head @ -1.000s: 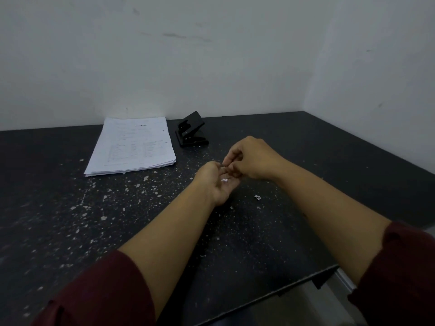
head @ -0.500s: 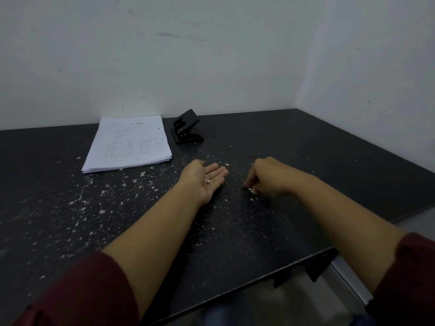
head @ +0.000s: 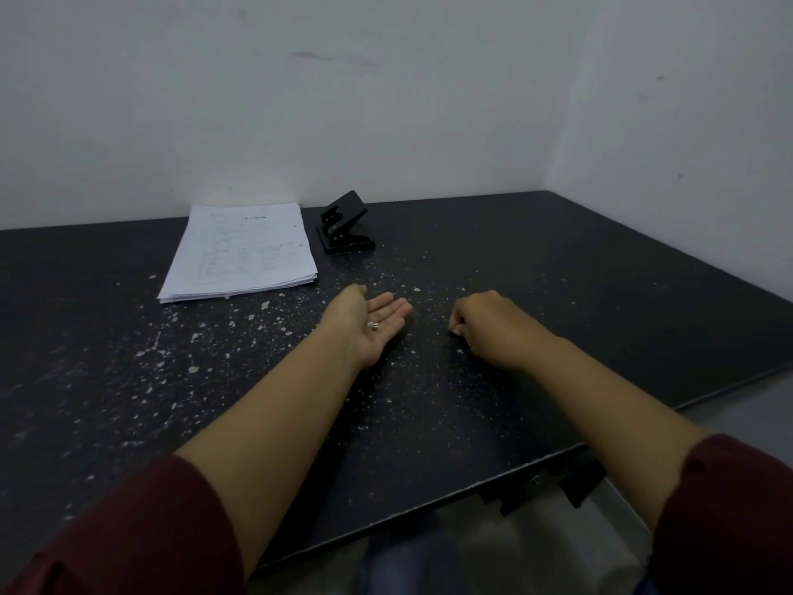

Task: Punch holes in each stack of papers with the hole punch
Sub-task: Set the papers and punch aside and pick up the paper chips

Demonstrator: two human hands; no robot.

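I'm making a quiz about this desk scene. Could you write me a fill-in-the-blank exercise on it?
1. The left hand lies with its palm facing ____.
2. The hole punch stands just ____ of the paper stack.
3. The small bits rest in the ____ hand.
4. The right hand is curled with its fingertips down on the ____.

Missing words: up; right; left; table

Matt black speckled table (head: 558,272); white paper stack (head: 242,251); black hole punch (head: 345,229), slight sheen.
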